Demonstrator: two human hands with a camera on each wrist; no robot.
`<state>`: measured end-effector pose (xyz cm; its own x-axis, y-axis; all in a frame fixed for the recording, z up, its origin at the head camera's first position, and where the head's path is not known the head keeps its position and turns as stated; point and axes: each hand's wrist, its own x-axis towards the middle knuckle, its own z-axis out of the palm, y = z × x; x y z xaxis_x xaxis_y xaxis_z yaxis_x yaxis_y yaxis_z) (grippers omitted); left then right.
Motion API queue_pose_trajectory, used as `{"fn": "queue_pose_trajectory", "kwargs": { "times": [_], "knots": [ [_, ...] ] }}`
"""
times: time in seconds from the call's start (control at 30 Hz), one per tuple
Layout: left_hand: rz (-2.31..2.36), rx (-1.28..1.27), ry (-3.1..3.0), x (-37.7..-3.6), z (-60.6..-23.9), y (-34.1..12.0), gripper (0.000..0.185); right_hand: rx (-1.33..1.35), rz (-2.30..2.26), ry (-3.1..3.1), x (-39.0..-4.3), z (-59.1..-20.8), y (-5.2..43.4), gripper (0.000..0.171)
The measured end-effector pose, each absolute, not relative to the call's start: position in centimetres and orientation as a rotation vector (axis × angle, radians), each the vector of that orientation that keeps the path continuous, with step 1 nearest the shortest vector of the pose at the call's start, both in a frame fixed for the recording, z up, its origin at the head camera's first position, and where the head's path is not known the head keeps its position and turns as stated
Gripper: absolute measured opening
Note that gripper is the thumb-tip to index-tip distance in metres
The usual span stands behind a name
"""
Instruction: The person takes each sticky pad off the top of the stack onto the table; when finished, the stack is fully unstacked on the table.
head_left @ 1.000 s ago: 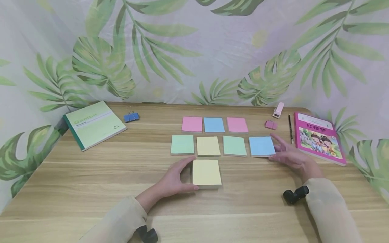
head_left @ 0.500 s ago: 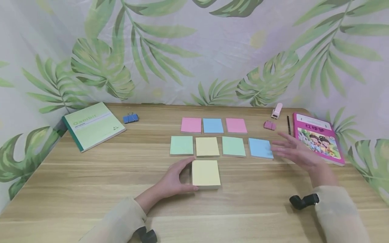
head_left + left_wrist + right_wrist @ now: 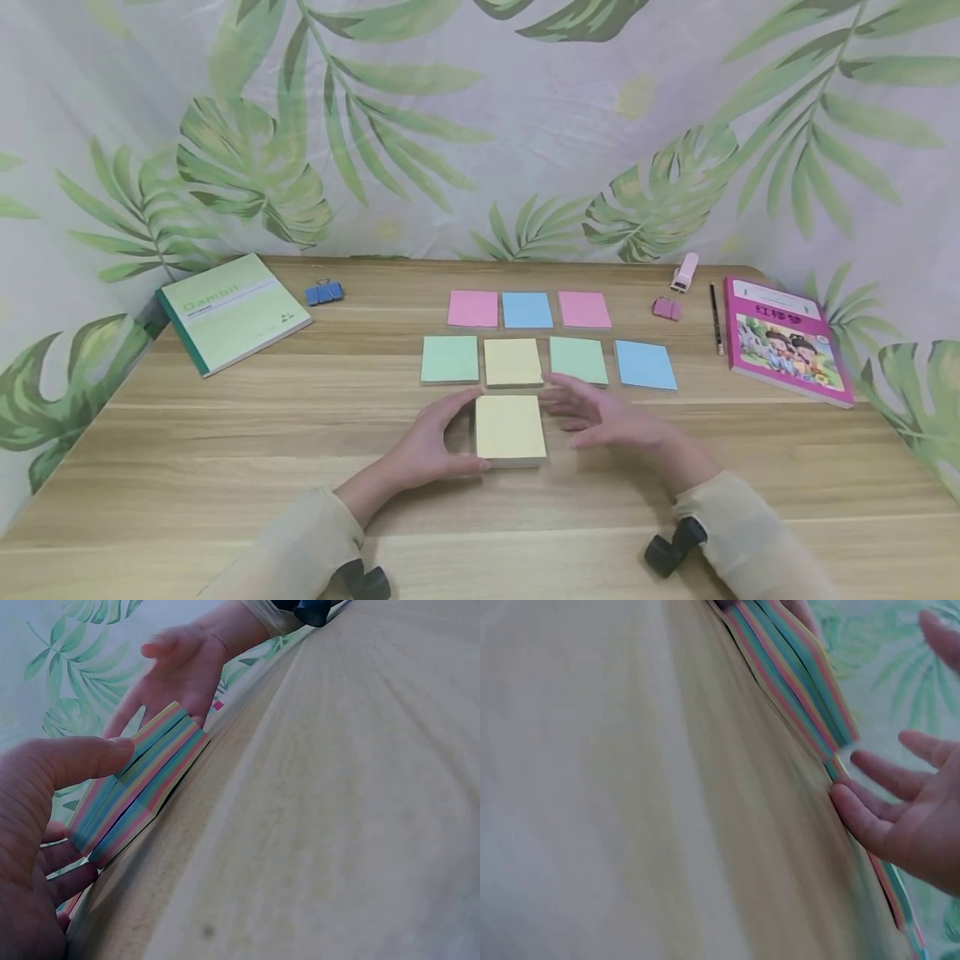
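A thick stack of sticky notes (image 3: 510, 427), yellow on top, sits on the table nearest me. My left hand (image 3: 427, 442) grips its left side, thumb at the front corner and fingers toward the back. In the left wrist view the stack's edges (image 3: 146, 784) show pink, blue and yellow stripes. My right hand (image 3: 603, 417) is just right of the stack, fingers spread and holding nothing; the right wrist view shows its fingertips (image 3: 849, 806) close to the stack. Behind lies a row of thinner pads: green (image 3: 449, 360), yellow (image 3: 513, 362), green (image 3: 578, 361) and blue (image 3: 645, 365).
Farther back lie a pink pad (image 3: 472, 309), a blue pad (image 3: 527, 310) and another pink pad (image 3: 584, 310). A green notebook (image 3: 236, 312) and blue binder clip (image 3: 324, 292) are left. At right are a pink clip (image 3: 667, 309), stapler (image 3: 684, 272), pencil (image 3: 716, 319) and pink book (image 3: 787, 342).
My right hand has let go of the blue pad at the row's right end and moved left and nearer, to beside the stack. The left hand stays on the stack.
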<state>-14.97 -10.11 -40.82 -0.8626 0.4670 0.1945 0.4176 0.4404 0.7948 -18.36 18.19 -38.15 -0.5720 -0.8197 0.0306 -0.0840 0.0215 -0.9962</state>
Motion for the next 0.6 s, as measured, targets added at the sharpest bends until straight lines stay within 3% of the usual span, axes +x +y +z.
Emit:
{"fn": "queue_pose_trajectory", "kwargs": {
  "times": [0.33, 0.6],
  "knots": [
    [1.434, 0.832, 2.614, -15.0, -40.8, -10.1, 0.087, -0.706, -1.33, 2.214, -16.4, -39.2, 14.9, 0.099],
    [1.42, 0.829, 2.623, -15.0, -40.9, -10.1, 0.087, -0.701, -1.421, 2.202, -16.3, -39.4, 14.7, 0.085]
  ]
}}
